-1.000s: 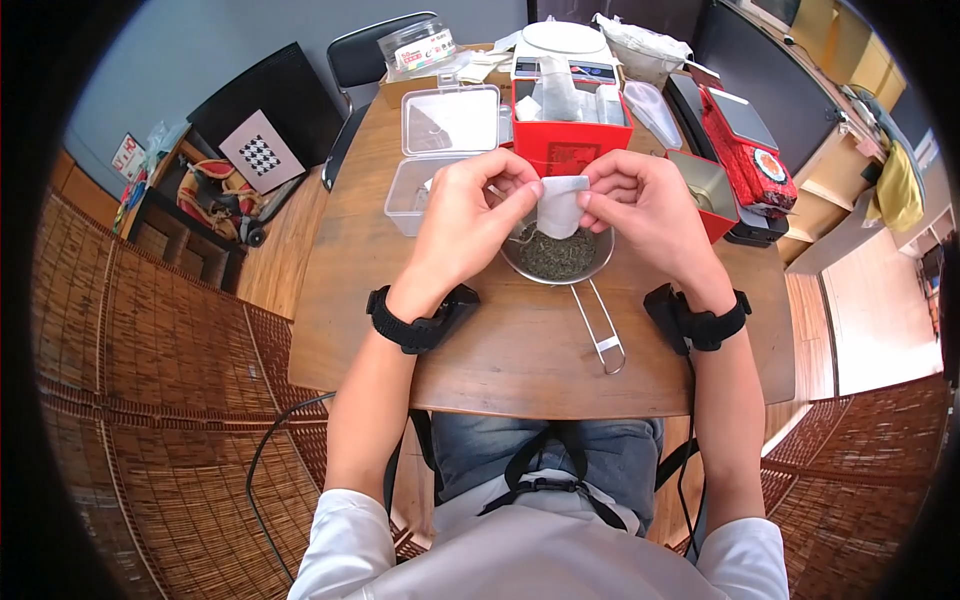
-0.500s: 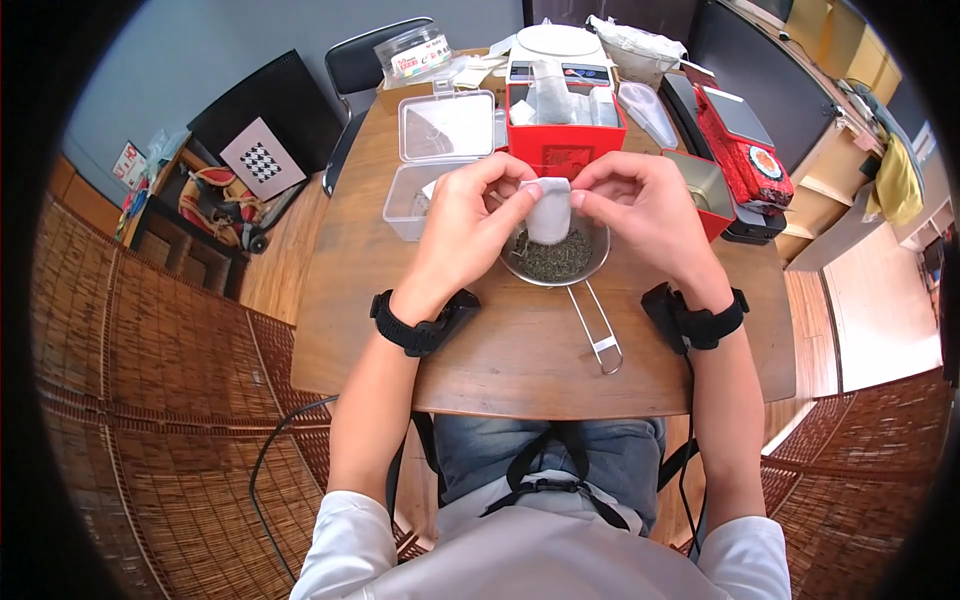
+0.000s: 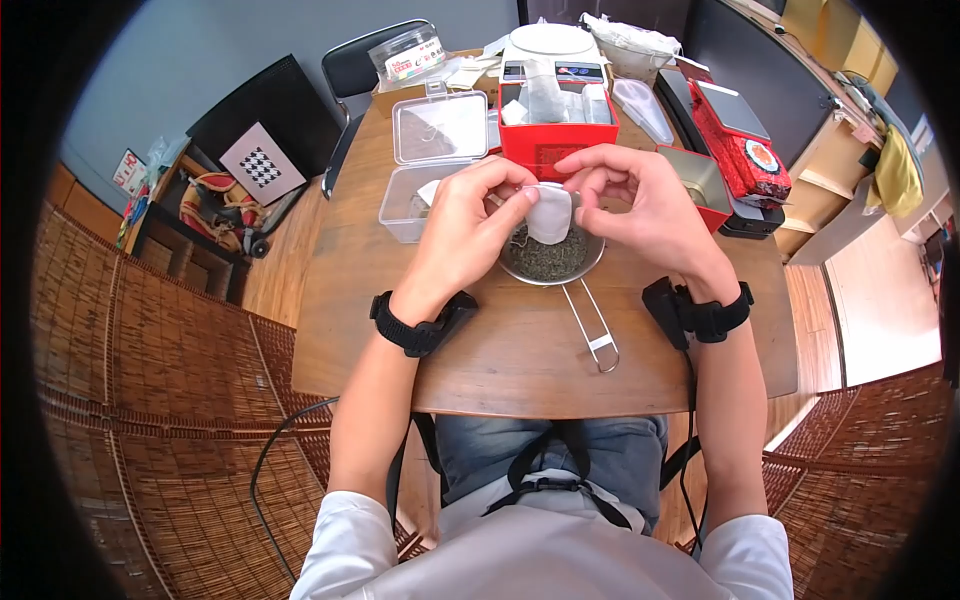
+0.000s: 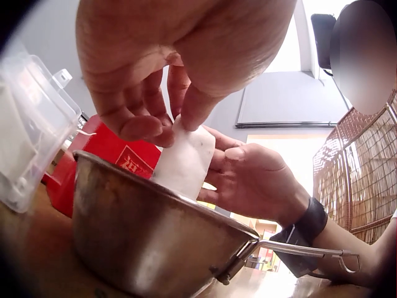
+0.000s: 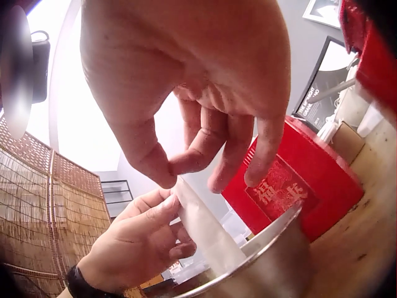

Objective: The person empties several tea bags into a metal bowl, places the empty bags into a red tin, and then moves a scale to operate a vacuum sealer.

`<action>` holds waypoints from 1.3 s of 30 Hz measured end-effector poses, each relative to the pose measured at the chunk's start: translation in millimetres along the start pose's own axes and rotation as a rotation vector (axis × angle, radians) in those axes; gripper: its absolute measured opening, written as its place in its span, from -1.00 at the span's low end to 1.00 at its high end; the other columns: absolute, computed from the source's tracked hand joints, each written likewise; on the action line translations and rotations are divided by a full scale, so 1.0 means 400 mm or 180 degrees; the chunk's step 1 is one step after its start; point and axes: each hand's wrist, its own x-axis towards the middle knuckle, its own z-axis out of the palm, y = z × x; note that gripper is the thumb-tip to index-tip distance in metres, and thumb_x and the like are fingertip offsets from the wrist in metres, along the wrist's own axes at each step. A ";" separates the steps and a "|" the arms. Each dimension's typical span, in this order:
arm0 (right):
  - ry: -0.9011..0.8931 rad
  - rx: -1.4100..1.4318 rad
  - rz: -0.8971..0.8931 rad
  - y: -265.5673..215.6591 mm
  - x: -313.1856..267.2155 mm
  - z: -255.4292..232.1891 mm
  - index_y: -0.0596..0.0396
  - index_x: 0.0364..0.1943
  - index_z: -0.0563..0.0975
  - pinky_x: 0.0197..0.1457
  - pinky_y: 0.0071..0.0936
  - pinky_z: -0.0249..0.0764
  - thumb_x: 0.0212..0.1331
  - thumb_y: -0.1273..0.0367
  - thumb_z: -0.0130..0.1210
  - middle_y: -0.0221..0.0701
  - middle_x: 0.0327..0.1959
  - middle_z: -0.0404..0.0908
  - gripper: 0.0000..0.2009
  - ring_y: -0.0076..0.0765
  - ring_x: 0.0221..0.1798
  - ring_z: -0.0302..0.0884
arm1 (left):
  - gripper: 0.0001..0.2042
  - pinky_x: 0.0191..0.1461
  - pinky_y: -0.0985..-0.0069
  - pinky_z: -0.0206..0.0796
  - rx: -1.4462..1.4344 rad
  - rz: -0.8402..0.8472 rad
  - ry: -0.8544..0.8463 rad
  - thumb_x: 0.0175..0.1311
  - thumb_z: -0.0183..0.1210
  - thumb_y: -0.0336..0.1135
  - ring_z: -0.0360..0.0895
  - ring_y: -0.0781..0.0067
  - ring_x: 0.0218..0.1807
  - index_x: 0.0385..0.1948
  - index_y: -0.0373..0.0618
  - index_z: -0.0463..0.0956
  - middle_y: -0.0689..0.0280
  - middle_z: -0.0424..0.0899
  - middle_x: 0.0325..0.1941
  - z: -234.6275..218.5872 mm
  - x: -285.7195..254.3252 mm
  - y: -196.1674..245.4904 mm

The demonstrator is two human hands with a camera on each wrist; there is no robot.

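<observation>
A small white pouch (image 3: 548, 218) hangs over a metal bowl (image 4: 142, 223) of dried green leaves (image 3: 550, 262). My left hand (image 3: 465, 225) pinches the pouch's top edge between thumb and fingers. The left wrist view shows the lower end of the pouch (image 4: 184, 161) behind the bowl's rim. Just right of the pouch is my right hand (image 3: 650, 215), its fingers bent and its thumb apart from the index finger in the head view. In the right wrist view its fingertips are close to the pouch's (image 5: 208, 230) top corner; contact there is unclear.
Behind the bowl stands a red box (image 3: 560, 138) with white pouches, before a white scale (image 3: 552, 40). A clear lidded container (image 3: 400, 208) is at left, an open tin (image 3: 712, 205) at right. The bowl's wire handle (image 3: 601, 343) points toward the table's front edge.
My right thumb and fingers have come away from the pouch's right edge and spread. The pouch has shifted slightly left and lower, still held by my left hand.
</observation>
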 end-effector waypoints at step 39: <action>0.0993 0.0044 0.0012 0.008 0.003 0.003 0.24 -0.34 0.66 -0.45 -0.65 0.33 0.16 0.41 0.27 -0.53 -0.55 0.59 -0.86 -0.76 -0.53 0.35 | -0.88 -0.38 0.69 0.33 -0.0352 -0.0158 0.0742 0.40 0.20 -0.40 0.51 0.69 -0.45 -0.25 -0.28 0.60 0.39 0.65 -0.45 -0.110 0.006 0.002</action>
